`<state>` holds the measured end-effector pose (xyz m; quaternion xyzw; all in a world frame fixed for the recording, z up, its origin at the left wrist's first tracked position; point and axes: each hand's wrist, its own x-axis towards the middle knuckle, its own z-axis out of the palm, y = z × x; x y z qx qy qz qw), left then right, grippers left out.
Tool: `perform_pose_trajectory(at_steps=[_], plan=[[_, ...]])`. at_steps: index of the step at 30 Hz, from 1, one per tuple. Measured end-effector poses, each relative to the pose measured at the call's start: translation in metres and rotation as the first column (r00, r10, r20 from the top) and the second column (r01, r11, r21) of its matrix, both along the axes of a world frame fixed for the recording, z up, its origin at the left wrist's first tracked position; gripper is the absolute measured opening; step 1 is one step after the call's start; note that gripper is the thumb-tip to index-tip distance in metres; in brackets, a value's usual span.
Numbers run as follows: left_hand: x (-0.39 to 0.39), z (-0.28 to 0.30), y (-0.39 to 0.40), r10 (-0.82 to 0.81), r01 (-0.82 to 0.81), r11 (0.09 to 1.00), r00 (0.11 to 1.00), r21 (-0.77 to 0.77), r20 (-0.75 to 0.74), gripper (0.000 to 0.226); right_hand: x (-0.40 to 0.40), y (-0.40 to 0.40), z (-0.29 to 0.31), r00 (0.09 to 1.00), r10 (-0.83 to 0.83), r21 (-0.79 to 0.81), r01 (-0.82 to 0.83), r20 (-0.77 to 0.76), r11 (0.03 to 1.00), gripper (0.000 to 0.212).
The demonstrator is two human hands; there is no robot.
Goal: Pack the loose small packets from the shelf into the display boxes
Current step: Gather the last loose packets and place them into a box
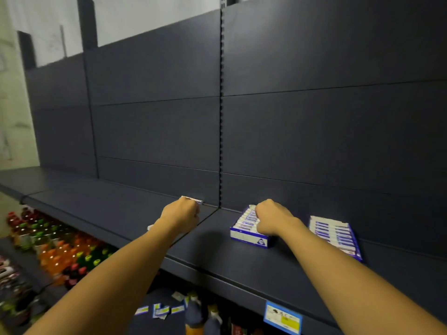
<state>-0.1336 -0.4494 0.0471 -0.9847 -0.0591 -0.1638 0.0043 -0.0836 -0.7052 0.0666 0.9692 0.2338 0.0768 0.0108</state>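
The dark shelf carries two display boxes right of its panel seam: the right box, near the back wall, looks full of packets, while the left box, nearer the front edge, is well filled but not closed off. The right hand is curled over that left box, seemingly pressing a packet into its row. The left hand, just left of the seam at the back edge, is curled round a loose packet, so by my judgement packing is nearly finished.
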Motion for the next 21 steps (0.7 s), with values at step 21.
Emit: perform_pose_trajectory(at_steps=[21], plan=[[-0.046,-0.016,0.19,-0.042,0.045,0.999,0.993,0.028,-0.112,0.023,-0.05,0.182,-0.029,0.999,-0.011,0.036,0.012,-0.035,0.999,0.001]])
